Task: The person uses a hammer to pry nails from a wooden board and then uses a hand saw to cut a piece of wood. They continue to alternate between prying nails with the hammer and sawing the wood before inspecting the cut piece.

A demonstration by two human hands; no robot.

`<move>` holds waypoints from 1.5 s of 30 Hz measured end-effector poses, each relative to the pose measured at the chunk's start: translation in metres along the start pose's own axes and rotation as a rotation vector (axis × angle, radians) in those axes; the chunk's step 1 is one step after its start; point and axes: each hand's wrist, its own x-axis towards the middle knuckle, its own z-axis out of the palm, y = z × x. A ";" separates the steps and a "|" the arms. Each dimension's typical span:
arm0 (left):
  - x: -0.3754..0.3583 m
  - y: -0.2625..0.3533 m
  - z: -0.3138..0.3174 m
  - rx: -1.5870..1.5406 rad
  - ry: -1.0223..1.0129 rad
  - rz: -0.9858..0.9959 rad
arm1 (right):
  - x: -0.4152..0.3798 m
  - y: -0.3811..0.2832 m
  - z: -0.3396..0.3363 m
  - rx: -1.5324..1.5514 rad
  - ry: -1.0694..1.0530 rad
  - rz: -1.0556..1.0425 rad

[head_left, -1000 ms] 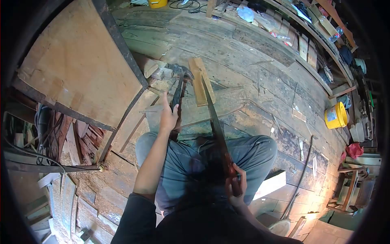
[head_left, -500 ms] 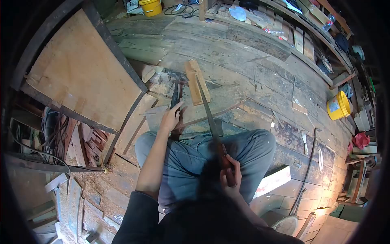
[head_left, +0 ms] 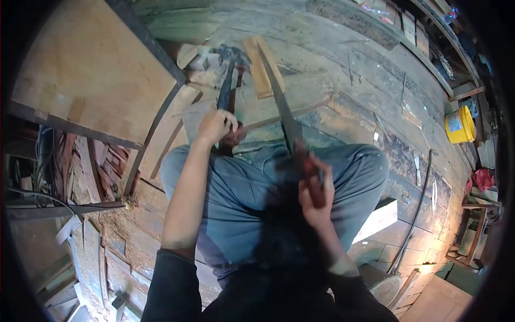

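Note:
My left hand [head_left: 216,126] is closed around the lower end of a claw hammer [head_left: 227,80], whose dark head points away from me. Beside the hammer's handle runs a dark reddish-brown piece, partly hidden by my fingers. My right hand [head_left: 317,194] grips the reddish-brown handle of a handsaw [head_left: 287,115], a little blurred. Its long dark blade narrows forward, and the far end overlaps a light wooden block [head_left: 259,75] on the floor. Under these lies a wide flat board [head_left: 306,94], in front of my crossed legs.
A framed wooden panel [head_left: 91,75] stands at left, above a pile of scrap wood [head_left: 94,166]. Offcuts and sawdust [head_left: 115,231] cover the floor at lower left. At right are a long dark bar [head_left: 425,188], a white-faced board [head_left: 378,221] and a yellow bucket [head_left: 460,126].
The view has tilted down, so the floor things sit higher. My left fingers have curled more around the hammer's handle. My right hand has shifted slightly with the saw.

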 end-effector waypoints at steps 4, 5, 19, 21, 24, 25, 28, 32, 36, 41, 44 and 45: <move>-0.005 0.019 -0.009 0.058 0.014 -0.047 | 0.017 0.012 0.003 0.156 0.036 0.153; -0.004 0.017 -0.008 0.059 0.006 -0.055 | 0.015 0.007 -0.001 0.280 0.041 0.223; -0.005 0.014 0.001 0.048 -0.046 -0.036 | 0.047 -0.009 0.012 0.152 0.048 0.197; -0.003 0.011 0.002 0.053 -0.077 -0.068 | 0.070 0.007 0.022 0.128 0.050 0.168; -0.003 0.015 -0.004 0.041 -0.123 -0.105 | 0.057 0.002 0.023 0.182 0.080 0.170; -0.003 0.016 -0.005 0.031 -0.141 -0.105 | 0.039 0.002 0.020 0.220 0.113 0.165; -0.003 0.004 0.010 0.042 -0.083 -0.169 | -0.033 -0.050 -0.008 0.105 0.033 0.234; -0.003 0.008 0.007 0.054 -0.101 -0.093 | -0.055 -0.047 0.009 0.306 0.102 -0.071; -0.003 0.014 0.003 0.052 -0.102 -0.114 | 0.035 -0.015 0.026 -0.034 0.138 0.122; -0.005 0.017 -0.001 0.008 -0.098 -0.082 | 0.110 0.027 0.054 0.200 0.066 0.071; -0.005 0.020 -0.003 0.045 -0.118 -0.120 | 0.074 0.013 0.039 0.064 0.063 0.110; -0.006 0.021 -0.002 0.034 -0.116 -0.128 | 0.044 0.004 0.029 0.036 0.061 0.140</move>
